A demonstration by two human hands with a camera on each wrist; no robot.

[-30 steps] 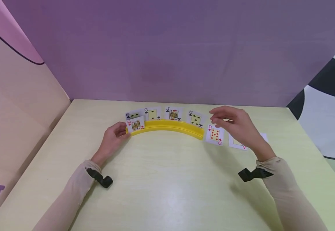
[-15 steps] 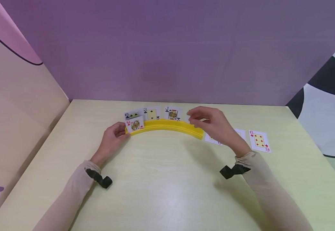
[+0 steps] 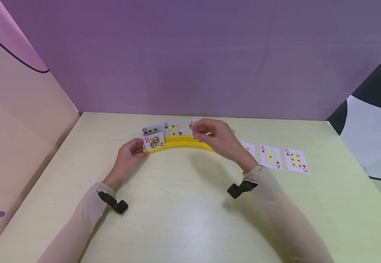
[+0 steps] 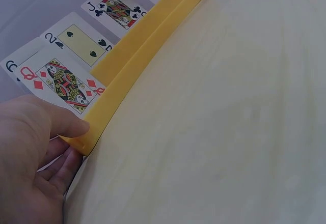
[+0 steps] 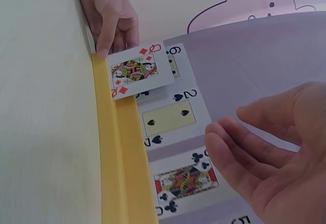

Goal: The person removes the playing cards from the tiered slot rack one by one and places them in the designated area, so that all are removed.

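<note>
Head view: right hand [image 3: 217, 138], fingers loosely spread and empty, hovers just right of the upright jack of clubs [image 5: 186, 182] in the yellow holder [image 3: 180, 142]; left hand [image 3: 128, 157] pinches its left end.

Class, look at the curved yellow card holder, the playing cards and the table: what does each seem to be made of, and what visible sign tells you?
Card holder: probably moulded plastic, matte; even yellow colour, smooth stepped grooves.
Playing cards: likely coated card; thin, stiff, standing upright, printed faces.
Table: pale wood-look surface with faint grain, perhaps laminate; smooth, slight sheen.
</note>
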